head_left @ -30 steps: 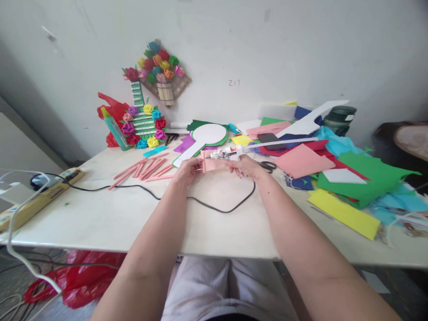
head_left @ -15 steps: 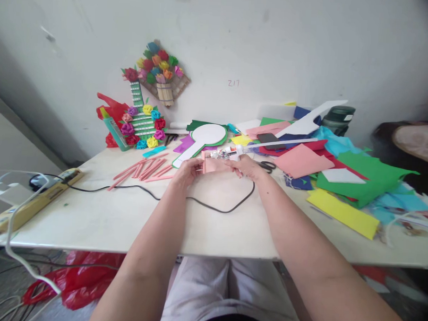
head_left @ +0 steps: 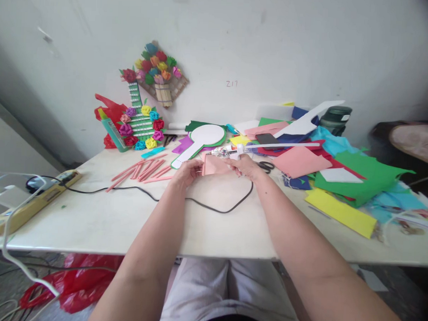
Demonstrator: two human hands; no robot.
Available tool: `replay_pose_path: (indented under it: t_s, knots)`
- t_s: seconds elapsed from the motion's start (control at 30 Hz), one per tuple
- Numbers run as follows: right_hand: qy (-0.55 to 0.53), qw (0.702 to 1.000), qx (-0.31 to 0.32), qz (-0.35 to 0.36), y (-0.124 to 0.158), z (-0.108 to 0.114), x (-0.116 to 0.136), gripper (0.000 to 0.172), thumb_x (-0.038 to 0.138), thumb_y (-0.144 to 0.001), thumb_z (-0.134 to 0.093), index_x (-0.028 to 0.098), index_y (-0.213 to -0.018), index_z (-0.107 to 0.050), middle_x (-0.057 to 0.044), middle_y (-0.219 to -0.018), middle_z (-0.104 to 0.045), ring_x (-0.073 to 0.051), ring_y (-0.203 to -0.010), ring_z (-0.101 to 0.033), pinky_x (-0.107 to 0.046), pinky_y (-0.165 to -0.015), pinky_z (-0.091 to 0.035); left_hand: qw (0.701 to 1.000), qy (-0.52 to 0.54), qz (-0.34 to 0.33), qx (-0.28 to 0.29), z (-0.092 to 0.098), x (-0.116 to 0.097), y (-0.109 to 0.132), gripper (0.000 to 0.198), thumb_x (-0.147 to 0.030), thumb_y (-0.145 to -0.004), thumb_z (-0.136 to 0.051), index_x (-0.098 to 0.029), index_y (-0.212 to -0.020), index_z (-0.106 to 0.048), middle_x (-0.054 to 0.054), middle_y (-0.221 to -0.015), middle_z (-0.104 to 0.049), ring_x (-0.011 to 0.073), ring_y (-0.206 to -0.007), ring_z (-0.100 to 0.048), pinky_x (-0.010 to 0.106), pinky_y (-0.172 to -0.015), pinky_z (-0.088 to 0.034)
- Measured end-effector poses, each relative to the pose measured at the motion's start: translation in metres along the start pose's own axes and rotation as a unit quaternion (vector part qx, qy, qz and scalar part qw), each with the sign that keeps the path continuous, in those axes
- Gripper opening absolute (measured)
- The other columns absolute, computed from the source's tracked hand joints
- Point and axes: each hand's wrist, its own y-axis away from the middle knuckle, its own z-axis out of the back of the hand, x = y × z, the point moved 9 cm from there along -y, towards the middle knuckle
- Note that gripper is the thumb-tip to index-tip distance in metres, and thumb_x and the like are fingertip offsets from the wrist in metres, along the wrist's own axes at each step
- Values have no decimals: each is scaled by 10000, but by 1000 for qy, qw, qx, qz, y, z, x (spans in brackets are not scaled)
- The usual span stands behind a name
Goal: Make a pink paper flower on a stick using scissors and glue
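My left hand [head_left: 190,171] pinches the left edge of a small pink sheet [head_left: 214,166], which lies on the table between both hands. Closed around a hot glue gun [head_left: 221,152] is my right hand [head_left: 247,166], its fingertips close to the sheet's right end. The gun's nozzle points left above the sheet's far edge. A long white glue stick [head_left: 282,145] juts out to the right from its back. Several pink rolled sticks [head_left: 151,170] lie left of my left hand. Just beyond the hands rests a white and green guitar-shaped cutout [head_left: 207,134].
A black cord [head_left: 219,210] loops in front of my hands towards a power strip [head_left: 52,193] at left. Black scissors [head_left: 266,166] lie right of my right hand. Coloured sheets [head_left: 358,178] pile up at right. A flower-trimmed guitar [head_left: 141,122] and glue bottle [head_left: 113,131] stand at back left.
The glue gun and its stick have tilted slightly, the stick's right end now lower. Both hands keep nearly the same place on the pink sheet. The whole view has shifted a little.
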Motion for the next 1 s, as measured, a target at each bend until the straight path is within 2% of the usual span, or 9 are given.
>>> replay_pose_path:
  t_s: [1.0]
  knots:
    - [28, 998, 48, 8, 2, -10, 0, 385, 468, -609, -727, 156, -610, -502, 59, -432, -444, -40, -306, -354, -191, -300, -292, 999, 11, -17, -32, 7, -4, -1, 79, -143, -543, -646, -116, -604, -604, 3, -525, -564, 86, -479, -501, 208, -456, -399]
